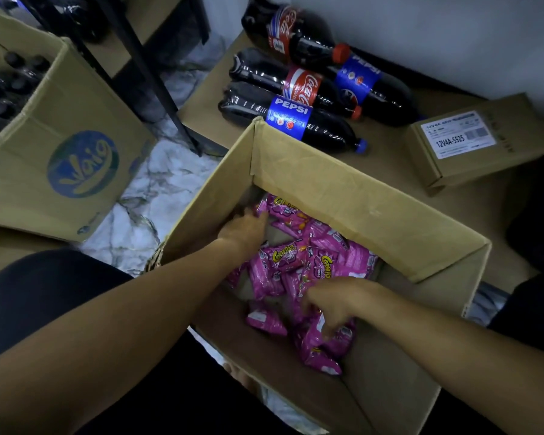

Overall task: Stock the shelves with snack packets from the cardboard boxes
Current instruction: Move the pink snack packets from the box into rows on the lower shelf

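Both hands (pixel 245 227) (pixel 333 304) grasping pink packets (pixel 275 268) inside the box (pixel 343 183); risked dropping slippery ones if overfilled.

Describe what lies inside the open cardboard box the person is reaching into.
Pink snack packets lie loose inside the cardboard box; the left hand and right hand reach among them. Packets beneath the hands stay hidden.
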